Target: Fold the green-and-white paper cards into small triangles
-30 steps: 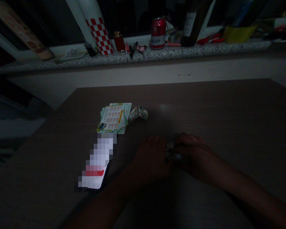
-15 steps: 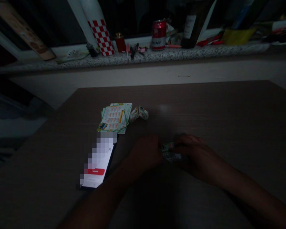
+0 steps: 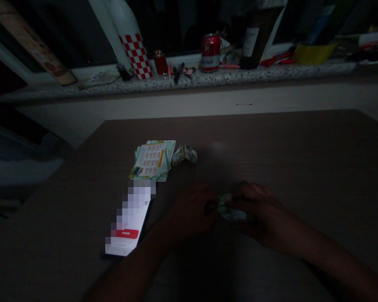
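Observation:
Between my two hands, low over the middle of the table, is a folded piece of printed paper [image 3: 232, 213]. My right hand [image 3: 261, 209] pinches it from the right with thumb and fingers. At its left end my left hand [image 3: 192, 209] is closed on the same paper, its fingertips partly in shadow. Beyond my left hand lie two small folded paper pieces [image 3: 190, 154]. They sit beside a loose stack of printed paper slips [image 3: 151, 159], green-edged with rows of orange print.
A phone [image 3: 132, 222] with a lit screen lies left of my left forearm on the brown table [image 3: 286, 151]. Along the stone windowsill [image 3: 176, 86] stand a red-checked white bottle [image 3: 137, 54], a red can [image 3: 211, 52], a dark bottle [image 3: 251, 42] and a yellow container [image 3: 313, 52]. The light is dim.
The view has tilted slightly, so everything sits lower. My hands have shifted a little on the paper, and more of its pale printed side shows between them.

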`<state>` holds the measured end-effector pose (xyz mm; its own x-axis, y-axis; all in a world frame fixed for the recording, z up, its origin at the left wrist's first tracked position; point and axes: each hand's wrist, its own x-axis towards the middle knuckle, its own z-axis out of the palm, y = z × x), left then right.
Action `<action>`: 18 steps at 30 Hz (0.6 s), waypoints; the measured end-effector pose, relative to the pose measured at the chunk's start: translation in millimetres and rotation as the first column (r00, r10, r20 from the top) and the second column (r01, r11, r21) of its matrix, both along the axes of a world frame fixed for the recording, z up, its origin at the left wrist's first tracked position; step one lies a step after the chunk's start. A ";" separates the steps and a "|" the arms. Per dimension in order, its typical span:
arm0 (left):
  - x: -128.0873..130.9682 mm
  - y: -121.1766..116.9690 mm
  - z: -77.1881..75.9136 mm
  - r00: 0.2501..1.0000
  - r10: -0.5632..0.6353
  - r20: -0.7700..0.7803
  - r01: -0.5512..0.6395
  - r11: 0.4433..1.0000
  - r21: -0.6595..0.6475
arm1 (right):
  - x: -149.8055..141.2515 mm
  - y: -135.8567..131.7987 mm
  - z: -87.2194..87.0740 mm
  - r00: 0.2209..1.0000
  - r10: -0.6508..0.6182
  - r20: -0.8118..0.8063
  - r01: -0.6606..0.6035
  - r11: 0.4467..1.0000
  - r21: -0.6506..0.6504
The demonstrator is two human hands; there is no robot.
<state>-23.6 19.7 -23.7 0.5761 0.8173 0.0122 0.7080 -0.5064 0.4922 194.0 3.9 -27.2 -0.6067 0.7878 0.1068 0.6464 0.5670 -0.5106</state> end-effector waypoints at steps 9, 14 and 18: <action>5.8 -4.6 3.6 0.990 -0.135 0.036 0.122 0.962 0.242 | 2.0 4.8 0.1 0.965 0.103 -0.242 -0.059 0.981 0.183; 6.5 -7.5 6.1 0.987 -0.118 0.107 0.076 0.940 0.333 | 5.1 3.5 -0.5 0.949 0.159 -0.271 -0.040 0.917 0.396; 9.1 -10.1 10.0 0.977 -0.152 0.149 0.070 0.892 0.446 | 4.9 0.9 1.7 0.944 0.191 -0.271 -0.034 0.869 0.494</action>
<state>-14.6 9.6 -13.7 0.6180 0.6369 0.4609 0.5575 -0.7684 0.3143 198.9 4.9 -25.6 -0.5640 0.5200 0.6415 0.4225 0.8492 -0.3169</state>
